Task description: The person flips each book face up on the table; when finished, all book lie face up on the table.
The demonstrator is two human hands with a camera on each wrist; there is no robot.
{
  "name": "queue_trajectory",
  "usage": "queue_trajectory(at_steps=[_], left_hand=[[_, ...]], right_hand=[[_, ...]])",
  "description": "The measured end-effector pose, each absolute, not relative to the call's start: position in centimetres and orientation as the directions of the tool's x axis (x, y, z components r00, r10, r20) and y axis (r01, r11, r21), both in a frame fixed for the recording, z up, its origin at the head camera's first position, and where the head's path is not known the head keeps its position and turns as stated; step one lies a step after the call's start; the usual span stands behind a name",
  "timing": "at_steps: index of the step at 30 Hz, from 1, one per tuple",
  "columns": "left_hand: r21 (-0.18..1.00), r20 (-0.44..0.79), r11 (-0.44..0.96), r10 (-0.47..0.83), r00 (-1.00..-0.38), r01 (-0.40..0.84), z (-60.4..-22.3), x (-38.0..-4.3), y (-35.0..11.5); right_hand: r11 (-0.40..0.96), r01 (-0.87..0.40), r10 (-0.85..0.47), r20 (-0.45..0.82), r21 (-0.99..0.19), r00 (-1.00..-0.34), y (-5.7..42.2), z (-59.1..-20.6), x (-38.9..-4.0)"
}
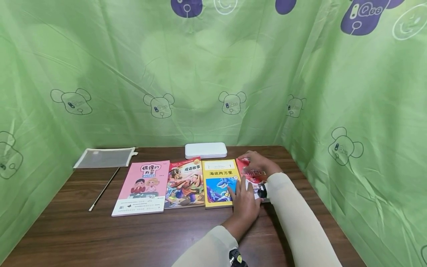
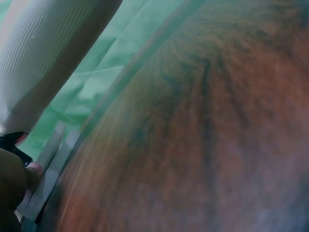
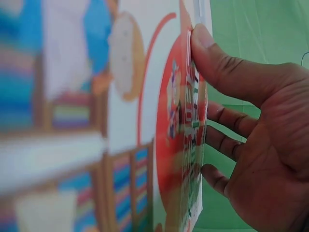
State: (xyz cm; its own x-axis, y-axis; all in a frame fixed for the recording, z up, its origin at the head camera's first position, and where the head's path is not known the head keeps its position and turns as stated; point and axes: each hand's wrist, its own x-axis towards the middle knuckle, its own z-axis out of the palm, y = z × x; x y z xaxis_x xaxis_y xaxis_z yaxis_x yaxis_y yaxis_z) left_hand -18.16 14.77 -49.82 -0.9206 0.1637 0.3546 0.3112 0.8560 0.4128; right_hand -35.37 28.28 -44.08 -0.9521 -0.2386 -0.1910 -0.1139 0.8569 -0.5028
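At the right end of a row of books lies a red-topped book [image 1: 253, 180], partly covered by both hands. My right hand [image 1: 265, 165] reaches over its upper part. In the right wrist view its thumb [image 3: 205, 41] and fingers [image 3: 224, 140] are spread apart, with their tips at the colourful cover. My left hand [image 1: 245, 204] lies at the lower left of this book, fingers spread forward over the gap beside the yellow book [image 1: 218, 170]. In the left wrist view, a fingertip [image 2: 35, 167] meets the light edge of a book [image 2: 50, 179].
Further left lie a book with a costumed figure [image 1: 185, 185] and a pink book [image 1: 146, 174]. A thin stick [image 1: 104, 190] and a mesh pouch [image 1: 106, 157] are at the far left. Behind the row sits a white case [image 1: 205, 150]. Green curtains [image 1: 200, 74] enclose the wooden table [image 1: 150, 237].
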Motion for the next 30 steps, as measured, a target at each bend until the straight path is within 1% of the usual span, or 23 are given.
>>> queue_trajectory(at_steps=[3, 9, 13, 19, 25, 28, 30], left_hand=[[0.406, 0.331, 0.862, 0.17, -0.928, 0.303, -49.8, -18.1, 14.8], [0.376, 0.276, 0.884, 0.179, -0.944, 0.278, -49.9, -18.1, 14.7], [0.359, 0.275, 0.895, 0.169, -0.946, 0.264, -50.0, -18.3, 14.5], [0.302, 0.295, 0.915, 0.177, -0.939, 0.267, -50.2, -18.8, 13.9], [0.287, 0.272, 0.903, 0.243, -0.931, 0.319, -50.0, -18.9, 12.4], [0.268, 0.291, 0.89, 0.29, -0.912, 0.368, -49.5, -18.9, 10.9], [0.254, 0.314, 0.884, 0.307, -0.898, 0.391, -49.1, -19.0, 9.6]], right_hand=[[0.857, -0.092, -0.218, -0.195, -0.507, -0.956, 28.2, -44.3, -35.3], [0.85, -0.084, -0.218, -0.203, -0.519, -0.955, 28.0, -44.5, -35.2], [0.846, -0.073, -0.215, -0.214, -0.529, -0.953, 27.8, -44.6, -35.3], [0.846, -0.102, -0.241, -0.205, -0.524, -0.949, 27.9, -44.5, -35.6], [0.82, -0.153, -0.281, -0.156, -0.551, -0.947, 28.8, -44.5, -35.3], [0.797, -0.156, -0.286, -0.138, -0.584, -0.948, 29.4, -44.5, -34.9], [0.783, -0.135, -0.273, -0.14, -0.607, -0.952, 29.8, -44.5, -34.3]])
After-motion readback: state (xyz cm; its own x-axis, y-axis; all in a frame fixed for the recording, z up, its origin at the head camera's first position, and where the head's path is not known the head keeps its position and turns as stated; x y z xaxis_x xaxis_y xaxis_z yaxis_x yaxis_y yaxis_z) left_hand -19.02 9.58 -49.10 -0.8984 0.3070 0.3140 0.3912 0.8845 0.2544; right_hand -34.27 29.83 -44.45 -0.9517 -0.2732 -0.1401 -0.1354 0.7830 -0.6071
